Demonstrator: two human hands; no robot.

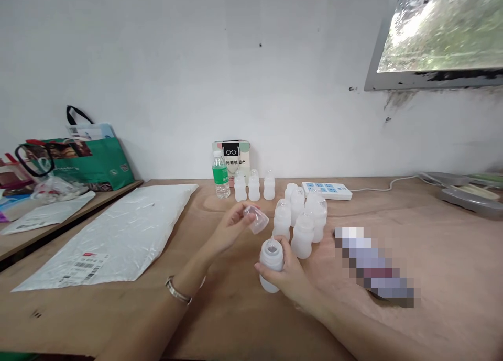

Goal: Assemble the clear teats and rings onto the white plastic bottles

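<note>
My left hand pinches a clear plastic bottle cap, its fingers closed on the edge. The cap is tilted in the air, apart from the bottle below it. My right hand wraps round a frosted white baby bottle, which stands nearly upright with its neck and top uncovered. Just behind my right hand, several similar baby bottles stand in a cluster. Farther back, three more bottles are lined up with clear domed tops. A small pale edge shows beside my left wrist; my arm hides the rest.
A water bottle and a paper bag stand by the wall. A white mailing bag covers the table's left part. To the right lie a power strip and a pixelated object. A green bag stands far left.
</note>
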